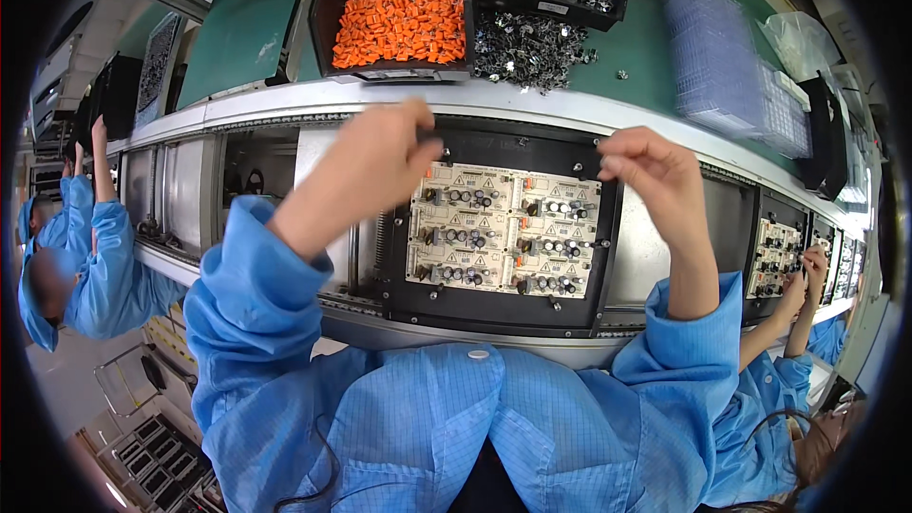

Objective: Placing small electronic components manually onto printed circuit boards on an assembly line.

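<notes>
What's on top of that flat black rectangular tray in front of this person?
A cream circuit-board panel bearing dark cylindrical components, with metal fasteners around it. The left hand hides part of the black tray at upper left; whatever is beneath the panel is covered.

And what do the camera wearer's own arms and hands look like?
The loose left sleeve and right sleeve are blue, finely grid-patterned cloth, their wide cuffs ending on the forearms. The bare left hand and bare right hand show no gloves or wrist straps; the left is blurred.
</notes>
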